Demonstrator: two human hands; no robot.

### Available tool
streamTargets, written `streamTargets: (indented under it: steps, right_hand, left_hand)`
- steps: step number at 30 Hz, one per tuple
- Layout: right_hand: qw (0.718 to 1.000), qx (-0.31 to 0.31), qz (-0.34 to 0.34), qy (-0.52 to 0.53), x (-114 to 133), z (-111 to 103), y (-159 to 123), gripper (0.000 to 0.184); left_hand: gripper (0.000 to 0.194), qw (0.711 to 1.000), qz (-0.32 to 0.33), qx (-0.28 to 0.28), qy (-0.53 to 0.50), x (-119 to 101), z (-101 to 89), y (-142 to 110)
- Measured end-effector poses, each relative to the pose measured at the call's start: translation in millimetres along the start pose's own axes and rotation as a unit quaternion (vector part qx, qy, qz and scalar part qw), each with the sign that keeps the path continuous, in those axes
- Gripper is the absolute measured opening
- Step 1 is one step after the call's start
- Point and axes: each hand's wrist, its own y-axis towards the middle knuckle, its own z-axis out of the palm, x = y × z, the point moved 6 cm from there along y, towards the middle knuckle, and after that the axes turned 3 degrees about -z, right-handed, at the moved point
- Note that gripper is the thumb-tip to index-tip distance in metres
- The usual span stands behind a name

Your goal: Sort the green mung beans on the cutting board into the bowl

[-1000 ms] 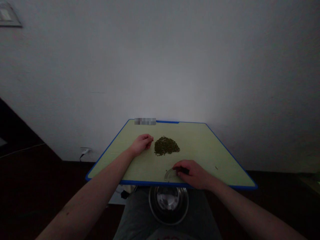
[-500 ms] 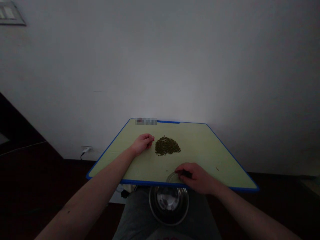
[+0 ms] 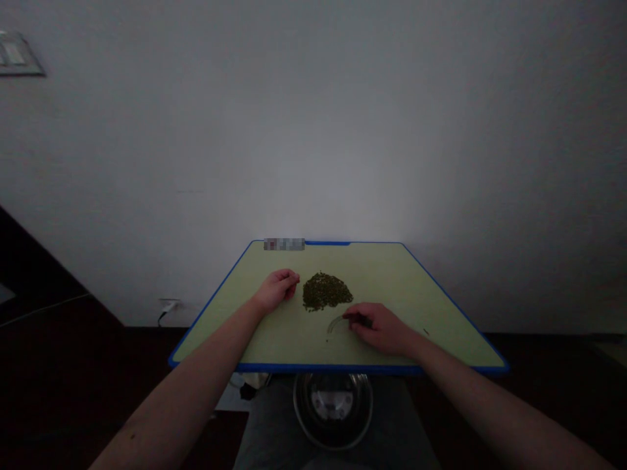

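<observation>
A low pile of small dark green grains, like mung beans (image 3: 326, 292), lies in the middle of the pale green tabletop (image 3: 289, 343). Just left of the pile is my left hand (image 3: 278, 289), its thumb and fingers pinched together; anything between them is too small to make out. My right hand (image 3: 377, 326), nearer the front, grips a clear curved piece of plastic (image 3: 336, 323), much of it hidden under the fingers. This piece is close to the pile's front edge. One loose grain (image 3: 327, 340) sits in front of it.
Under the table's blue front edge (image 3: 294, 367), a shiny metal bowl (image 3: 333, 437) rests on my lap. A small dark sliver (image 3: 426, 331) lies on the right of the tabletop. Behind the table stands a grey wall (image 3: 333, 130), with a plugged-in cord (image 3: 169, 307) low on the left.
My right hand has moved forward with the clear curved piece, from the front edge towards the pile. My left hand stays pinched beside the pile. The view has tilted slightly up.
</observation>
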Motion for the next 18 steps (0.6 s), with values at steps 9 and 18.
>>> streamTargets:
  steps: [9,18]
  right_hand:
    - [0.999,-0.043,-0.002,-0.006,-6.9,3.9,7.1,0.03]
    - [0.999,-0.038,-0.007,-0.006,-7.1,6.8,4.0,0.032]
  left_hand:
    - [0.026,1.0,-0.001,0.007,-0.016,1.3,-0.4,0.9]
    - [0.026,1.0,0.003,0.005,-0.011,1.8,-1.0,1.5]
